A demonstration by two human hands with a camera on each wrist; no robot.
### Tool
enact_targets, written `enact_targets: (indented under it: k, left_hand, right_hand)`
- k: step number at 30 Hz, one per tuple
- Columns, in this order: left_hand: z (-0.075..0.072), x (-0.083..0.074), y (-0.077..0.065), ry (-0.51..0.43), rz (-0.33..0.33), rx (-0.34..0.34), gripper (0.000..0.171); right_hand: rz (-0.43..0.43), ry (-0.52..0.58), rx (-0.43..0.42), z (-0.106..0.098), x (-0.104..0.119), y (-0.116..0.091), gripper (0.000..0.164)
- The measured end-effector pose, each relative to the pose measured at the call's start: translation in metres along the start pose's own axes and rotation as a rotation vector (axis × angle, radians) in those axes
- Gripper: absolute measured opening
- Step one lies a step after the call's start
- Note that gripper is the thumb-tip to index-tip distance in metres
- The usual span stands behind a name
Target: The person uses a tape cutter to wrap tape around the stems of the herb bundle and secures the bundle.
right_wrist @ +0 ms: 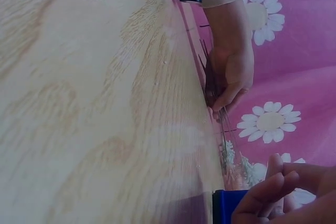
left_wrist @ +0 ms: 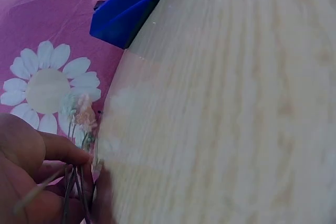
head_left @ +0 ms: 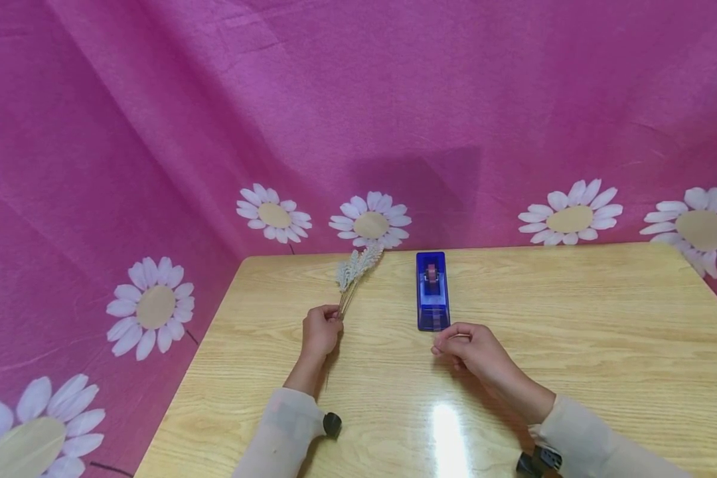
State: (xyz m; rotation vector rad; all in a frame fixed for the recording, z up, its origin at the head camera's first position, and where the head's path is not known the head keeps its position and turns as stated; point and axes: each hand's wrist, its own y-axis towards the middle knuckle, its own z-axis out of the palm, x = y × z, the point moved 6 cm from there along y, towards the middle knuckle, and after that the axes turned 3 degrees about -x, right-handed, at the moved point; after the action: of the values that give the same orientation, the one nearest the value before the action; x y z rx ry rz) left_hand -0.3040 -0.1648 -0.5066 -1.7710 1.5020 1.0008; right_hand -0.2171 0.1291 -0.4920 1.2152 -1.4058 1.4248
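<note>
My left hand point(head_left: 322, 332) pinches the thin stems of a small bunch of dried flowers point(head_left: 358, 265) above the left part of the table. Their pale heads point away from me; in the left wrist view the stems point(left_wrist: 79, 192) pass between thumb and fingers. A blue tape dispenser point(head_left: 433, 292) stands right of the flowers, its roll point(head_left: 432, 273) toward the back. At its near end, my right hand point(head_left: 475, 348) has thumb and fingertips brought together, pinching the end of the clear tape point(head_left: 436, 320). The tape between the fingertips is hard to make out.
A light wood-grain table point(head_left: 370, 398) lies under both hands. Behind it and on the left hangs a pink cloth point(head_left: 454, 99) printed with white daisies. Dark bands point(head_left: 332, 425) sit at both sleeve cuffs.
</note>
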Motion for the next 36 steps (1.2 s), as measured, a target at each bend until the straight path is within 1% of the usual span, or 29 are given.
enact_targets:
  k: [5,9,11,13,17,21,24,28,33,36]
  left_hand:
    - [0.0,-0.001,0.002,-0.027,-0.015,0.026,0.024]
    - [0.0,-0.002,0.003,-0.124,-0.057,0.06,0.026]
    - [0.0,0.0,0.003,-0.183,-0.094,0.078,0.029]
    - [0.001,0.001,0.003,-0.218,-0.109,0.086,0.031]
    - [0.001,0.004,0.003,-0.203,-0.081,0.084,0.033]
    - [-0.001,0.005,0.004,-0.173,-0.051,0.086,0.031]
    - [-0.003,0.004,0.003,-0.12,-0.025,0.078,0.027]
    - [-0.007,0.002,0.003,-0.061,0.014,0.046,0.024]
    - [-0.012,0.0,0.001,-0.072,0.038,0.032,0.022]
    - [-0.016,-0.001,0.001,-0.086,0.029,0.037,0.02]
  right_hand:
    - [-0.001,-0.002,-0.004,0.0,0.001,0.001,0.013]
    - [-0.006,0.002,0.001,0.0,0.001,0.001,0.014]
    - [-0.014,0.005,0.006,0.0,0.001,0.001,0.015]
    - [-0.017,0.007,0.008,0.0,0.001,0.001,0.015]
    - [-0.027,0.011,0.007,0.0,0.002,0.0,0.016]
    - [-0.028,0.005,0.001,0.0,0.004,0.0,0.016]
    - [-0.022,0.009,-0.003,-0.001,0.005,-0.001,0.015]
    - [-0.028,0.016,0.0,-0.001,0.008,-0.001,0.015]
    - [-0.043,0.013,0.008,0.0,0.012,0.0,0.017]
    - [-0.046,0.008,0.003,0.0,0.014,0.001,0.018]
